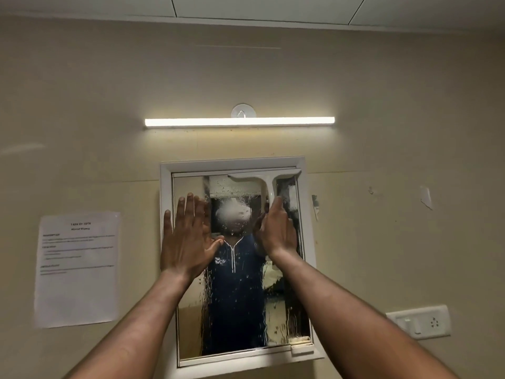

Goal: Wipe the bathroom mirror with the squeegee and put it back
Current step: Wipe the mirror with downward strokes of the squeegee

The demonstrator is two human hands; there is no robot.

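Note:
A white-framed bathroom mirror (276, 318) hangs on the beige wall, its glass covered in water drops and streaks. My right hand (277, 231) grips the handle of a white squeegee (266, 181), whose blade lies across the top right of the glass, just under the frame's upper edge. My left hand (188, 236) rests flat with fingers spread on the left side of the mirror, overlapping the frame. The glass reflects a person in a dark blue top.
A lit tube light (239, 122) runs above the mirror. A printed paper sheet (78, 266) is stuck to the wall on the left. A white switch and socket plate (420, 321) sits at the lower right. A small ledge (302, 348) juts from the frame's bottom right.

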